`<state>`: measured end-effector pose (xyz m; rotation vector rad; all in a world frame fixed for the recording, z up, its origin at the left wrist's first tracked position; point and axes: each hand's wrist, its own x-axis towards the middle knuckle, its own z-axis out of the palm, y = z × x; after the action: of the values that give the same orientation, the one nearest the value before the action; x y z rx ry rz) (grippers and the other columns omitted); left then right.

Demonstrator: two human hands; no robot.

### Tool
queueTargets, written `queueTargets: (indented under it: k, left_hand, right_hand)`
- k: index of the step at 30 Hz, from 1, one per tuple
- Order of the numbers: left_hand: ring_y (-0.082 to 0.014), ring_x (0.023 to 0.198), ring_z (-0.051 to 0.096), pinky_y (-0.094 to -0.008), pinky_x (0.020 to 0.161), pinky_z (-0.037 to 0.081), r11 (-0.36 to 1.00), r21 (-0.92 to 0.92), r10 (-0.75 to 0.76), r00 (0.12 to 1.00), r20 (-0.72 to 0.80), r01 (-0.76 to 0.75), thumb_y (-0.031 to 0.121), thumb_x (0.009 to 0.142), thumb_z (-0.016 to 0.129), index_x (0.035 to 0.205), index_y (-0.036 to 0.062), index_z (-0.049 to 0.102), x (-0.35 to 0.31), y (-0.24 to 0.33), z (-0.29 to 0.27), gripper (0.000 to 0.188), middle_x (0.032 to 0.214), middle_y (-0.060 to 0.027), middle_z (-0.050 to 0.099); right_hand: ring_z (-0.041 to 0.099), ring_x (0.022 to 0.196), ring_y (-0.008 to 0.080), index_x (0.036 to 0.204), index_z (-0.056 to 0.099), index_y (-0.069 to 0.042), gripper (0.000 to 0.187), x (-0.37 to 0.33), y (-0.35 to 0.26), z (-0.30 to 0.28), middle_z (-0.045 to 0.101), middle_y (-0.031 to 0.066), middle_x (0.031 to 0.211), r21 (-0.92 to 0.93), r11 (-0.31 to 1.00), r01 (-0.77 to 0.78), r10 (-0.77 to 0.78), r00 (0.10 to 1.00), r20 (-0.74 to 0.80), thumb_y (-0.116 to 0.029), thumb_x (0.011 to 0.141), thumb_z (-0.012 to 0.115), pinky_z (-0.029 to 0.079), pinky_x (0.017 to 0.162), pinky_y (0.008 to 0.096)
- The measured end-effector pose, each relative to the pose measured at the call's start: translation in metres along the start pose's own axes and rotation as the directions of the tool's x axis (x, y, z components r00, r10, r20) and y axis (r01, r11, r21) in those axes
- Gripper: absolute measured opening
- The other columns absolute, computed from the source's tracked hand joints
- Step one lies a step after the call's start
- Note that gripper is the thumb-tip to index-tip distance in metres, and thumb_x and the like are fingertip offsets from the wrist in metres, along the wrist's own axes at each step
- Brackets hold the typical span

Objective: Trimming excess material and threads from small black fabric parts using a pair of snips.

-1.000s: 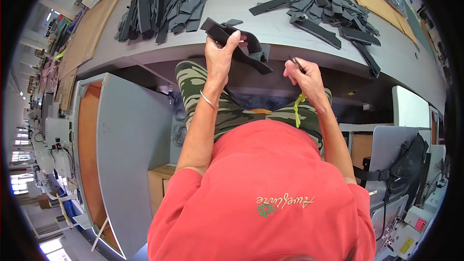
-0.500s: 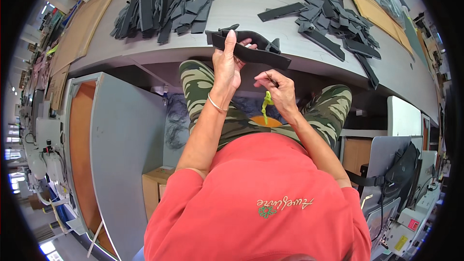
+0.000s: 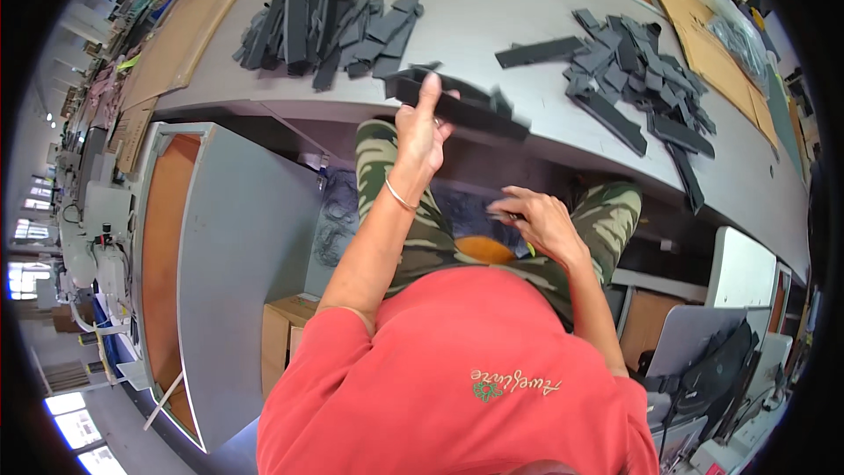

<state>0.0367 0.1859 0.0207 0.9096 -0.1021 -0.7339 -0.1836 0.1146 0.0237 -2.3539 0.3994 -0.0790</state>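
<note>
My left hand [image 3: 424, 127] is closed on a dark grey fabric strip [image 3: 479, 114], thumb on top and fingers beneath. The strip is folded into layers, with small tabs standing up along it, and its far end is blurred. It is held just off the table's front edge. Lower and to the right, over my lap, my right hand [image 3: 547, 224] has its fingers bent round a small, thin thing, too blurred to name. A bit of yellow-green material [image 3: 530, 250] shows beneath that hand.
On the grey table [image 3: 466, 0] lie a left pile of dark grey strips [image 3: 299, 31] and a looser right pile [image 3: 646, 70]. A grey cabinet [image 3: 242, 273] stands at my left, cardboard [image 3: 193, 26] covers the table's left end, and a dark bag [image 3: 716, 369] hangs at the right.
My right hand has moved down and right, away from the strip, and the dangling yellow-green piece is now mostly hidden. My left hand still holds the strip, now slightly lower. The whole view has shifted.
</note>
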Motion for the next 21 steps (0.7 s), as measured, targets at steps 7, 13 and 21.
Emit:
queueTargets:
  k: [7,13,21]
  left_hand:
    - [-0.0331,0.094,0.059,-0.0395,0.085,0.047,0.439,0.767,0.523,0.827,0.206,-0.468,0.032,0.073,0.076,0.110,-0.0087,0.049,0.094,0.063,0.009,0.061,0.102,-0.0231,0.058]
    - [-0.0402,0.099,0.052,-0.0430,0.087,0.045,-0.132,0.931,0.506,0.784,0.359,-0.341,0.039,0.074,0.074,0.120,-0.0138,0.051,0.210,0.141,-0.013,0.074,0.102,-0.0299,0.054]
    - [-0.0379,0.122,0.039,-0.0540,0.089,0.040,-0.767,0.641,0.506,0.636,0.583,0.022,0.035,0.083,0.068,0.129,0.0047,0.049,0.232,0.087,-0.057,0.058,0.135,-0.0179,0.041]
  right_hand:
    - [0.060,0.112,0.0251,0.115,0.066,-0.012,0.042,-0.004,0.128,-0.070,0.060,0.0119,0.125,0.247,0.967,-0.056,0.193,0.792,-0.579,0.007,0.078,0.064,0.045,0.096,0.0321]
    - [0.056,0.115,0.0327,0.130,0.055,-0.017,0.052,0.010,0.174,-0.104,0.053,0.0131,0.132,-0.175,0.842,-0.511,0.245,0.651,-0.719,-0.016,0.080,0.069,0.045,0.094,0.0384]
    - [0.064,0.080,0.0283,0.099,0.067,-0.009,0.029,0.029,0.132,-0.110,0.067,0.0121,0.087,0.209,0.786,-0.582,0.555,0.514,-0.654,-0.025,0.075,0.073,0.048,0.073,0.0364]
